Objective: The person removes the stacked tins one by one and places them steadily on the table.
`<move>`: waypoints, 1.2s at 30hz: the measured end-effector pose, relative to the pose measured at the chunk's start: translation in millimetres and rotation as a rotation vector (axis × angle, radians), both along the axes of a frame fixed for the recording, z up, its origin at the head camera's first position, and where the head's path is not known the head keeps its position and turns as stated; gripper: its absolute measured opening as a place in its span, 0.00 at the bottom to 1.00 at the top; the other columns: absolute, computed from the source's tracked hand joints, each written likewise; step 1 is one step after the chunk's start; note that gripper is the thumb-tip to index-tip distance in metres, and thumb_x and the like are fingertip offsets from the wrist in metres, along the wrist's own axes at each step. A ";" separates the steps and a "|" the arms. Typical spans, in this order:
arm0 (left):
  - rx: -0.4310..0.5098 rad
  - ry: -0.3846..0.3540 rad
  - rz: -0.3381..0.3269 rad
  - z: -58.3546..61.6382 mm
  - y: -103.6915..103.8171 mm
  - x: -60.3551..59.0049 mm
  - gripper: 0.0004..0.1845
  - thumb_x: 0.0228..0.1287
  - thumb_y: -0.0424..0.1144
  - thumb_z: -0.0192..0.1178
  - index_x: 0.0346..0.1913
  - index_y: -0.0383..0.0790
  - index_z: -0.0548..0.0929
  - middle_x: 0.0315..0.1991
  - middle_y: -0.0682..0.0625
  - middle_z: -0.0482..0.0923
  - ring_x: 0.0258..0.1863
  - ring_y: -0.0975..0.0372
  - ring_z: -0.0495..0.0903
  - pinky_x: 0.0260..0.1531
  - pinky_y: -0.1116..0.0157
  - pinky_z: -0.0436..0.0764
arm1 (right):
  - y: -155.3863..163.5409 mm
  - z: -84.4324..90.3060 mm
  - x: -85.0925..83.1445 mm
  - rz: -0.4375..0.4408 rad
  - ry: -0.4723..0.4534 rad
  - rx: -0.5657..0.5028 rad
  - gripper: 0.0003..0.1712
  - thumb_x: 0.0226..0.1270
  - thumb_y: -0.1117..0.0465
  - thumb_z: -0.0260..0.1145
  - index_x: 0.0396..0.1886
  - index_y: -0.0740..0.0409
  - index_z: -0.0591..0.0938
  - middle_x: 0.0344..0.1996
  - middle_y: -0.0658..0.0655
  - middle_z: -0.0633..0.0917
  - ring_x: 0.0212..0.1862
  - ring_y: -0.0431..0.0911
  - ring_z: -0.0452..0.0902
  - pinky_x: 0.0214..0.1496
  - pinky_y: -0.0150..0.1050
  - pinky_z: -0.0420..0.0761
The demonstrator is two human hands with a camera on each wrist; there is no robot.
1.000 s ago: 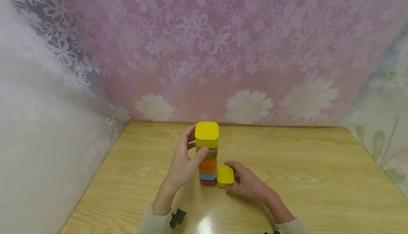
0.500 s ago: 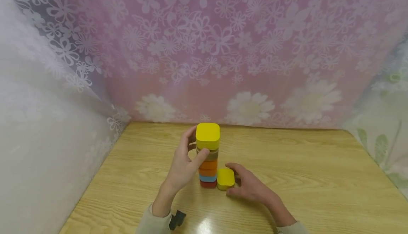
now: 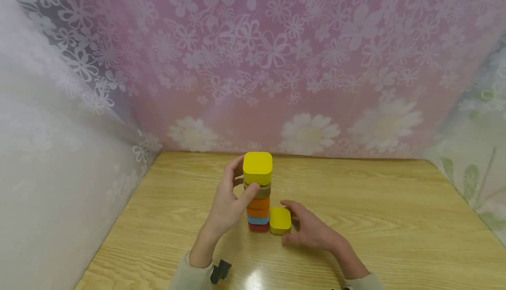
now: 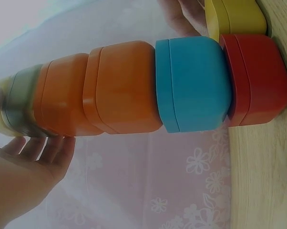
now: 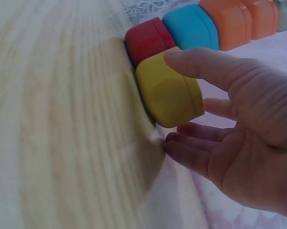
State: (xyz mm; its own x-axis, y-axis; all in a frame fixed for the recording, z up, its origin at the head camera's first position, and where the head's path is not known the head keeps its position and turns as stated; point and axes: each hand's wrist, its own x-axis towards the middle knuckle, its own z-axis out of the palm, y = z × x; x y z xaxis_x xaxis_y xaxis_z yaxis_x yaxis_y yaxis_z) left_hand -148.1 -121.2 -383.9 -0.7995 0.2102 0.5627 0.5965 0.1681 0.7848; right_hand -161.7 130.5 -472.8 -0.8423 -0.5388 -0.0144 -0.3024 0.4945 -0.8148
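Observation:
A tall stack of small rounded-square lidded boxes stands on the wooden table. From the bottom it has a red box [image 3: 258, 227], a blue box [image 4: 193, 83], two orange boxes [image 4: 127, 86], an olive box [image 4: 22, 98] and a yellow box [image 3: 258, 167] on top. My left hand [image 3: 227, 206] holds the stack near its top, thumb in front and fingers behind. Beside the red box sits a second yellow box [image 5: 167, 90] on the table. My right hand [image 3: 310, 228] is spread loosely around it, with visible gaps; whether the thumb touches it, I cannot tell.
The wooden table [image 3: 375, 211] ends at a pink flowered curtain [image 3: 253, 83] at the back. Pale curtains hang at the left [image 3: 59, 171] and right [image 3: 474, 149]. A black strap piece [image 3: 220, 271] juts from the left sleeve [image 3: 191, 274].
The stack and my left hand stay as they were. My right hand's fingers have loosened very slightly around the lower yellow box, which has not visibly moved.

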 end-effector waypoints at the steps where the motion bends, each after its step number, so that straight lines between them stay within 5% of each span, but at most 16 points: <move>1: -0.001 -0.002 0.000 -0.1 0.0 0.2 0.33 0.72 0.40 0.60 0.75 0.52 0.58 0.63 0.52 0.70 0.61 0.56 0.71 0.58 0.53 0.74 | 0.8 1.9 0.9 -0.003 0.004 0.003 0.52 0.55 0.55 0.78 0.75 0.60 0.61 0.67 0.65 0.70 0.66 0.62 0.69 0.67 0.60 0.69; 6: 0.002 -0.012 0.003 -0.5 -0.3 -0.8 0.33 0.73 0.42 0.60 0.75 0.50 0.58 0.63 0.52 0.70 0.60 0.53 0.71 0.58 0.51 0.75 | 5.0 18.9 4.4 -0.026 0.039 -0.005 0.52 0.56 0.55 0.78 0.76 0.56 0.60 0.68 0.69 0.68 0.67 0.66 0.65 0.65 0.63 0.69; 12: 0.001 -0.008 -0.001 -0.8 -0.4 -2.1 0.32 0.73 0.42 0.59 0.75 0.49 0.58 0.63 0.51 0.70 0.59 0.55 0.72 0.58 0.50 0.75 | 6.2 41.2 7.0 -0.058 0.081 -0.082 0.50 0.59 0.59 0.76 0.76 0.53 0.58 0.71 0.61 0.66 0.70 0.61 0.63 0.68 0.61 0.67; 26: -0.028 -0.056 -0.016 -0.6 -5.6 -2.9 0.35 0.72 0.41 0.61 0.76 0.49 0.56 0.66 0.49 0.69 0.62 0.53 0.71 0.60 0.46 0.72 | -26.2 103.4 10.1 -0.049 0.312 -0.248 0.44 0.65 0.59 0.71 0.76 0.51 0.59 0.70 0.56 0.68 0.69 0.54 0.67 0.68 0.55 0.70; 36: -0.069 -0.078 -0.066 1.3 -11.2 -4.4 0.39 0.68 0.41 0.66 0.76 0.54 0.57 0.67 0.54 0.67 0.63 0.56 0.70 0.62 0.47 0.71 | -48.7 119.8 3.6 -0.074 0.403 -0.372 0.41 0.65 0.65 0.70 0.73 0.51 0.60 0.68 0.53 0.68 0.66 0.51 0.69 0.67 0.56 0.70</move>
State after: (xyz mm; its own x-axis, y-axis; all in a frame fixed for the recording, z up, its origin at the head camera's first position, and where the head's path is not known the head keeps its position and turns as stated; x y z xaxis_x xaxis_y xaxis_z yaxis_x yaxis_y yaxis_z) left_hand -152.5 -132.4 -382.6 -0.8236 0.2997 0.4816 0.5454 0.1854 0.8174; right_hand -158.1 81.8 -352.9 -0.7773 -0.3857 0.4971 -0.6022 0.2272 -0.7654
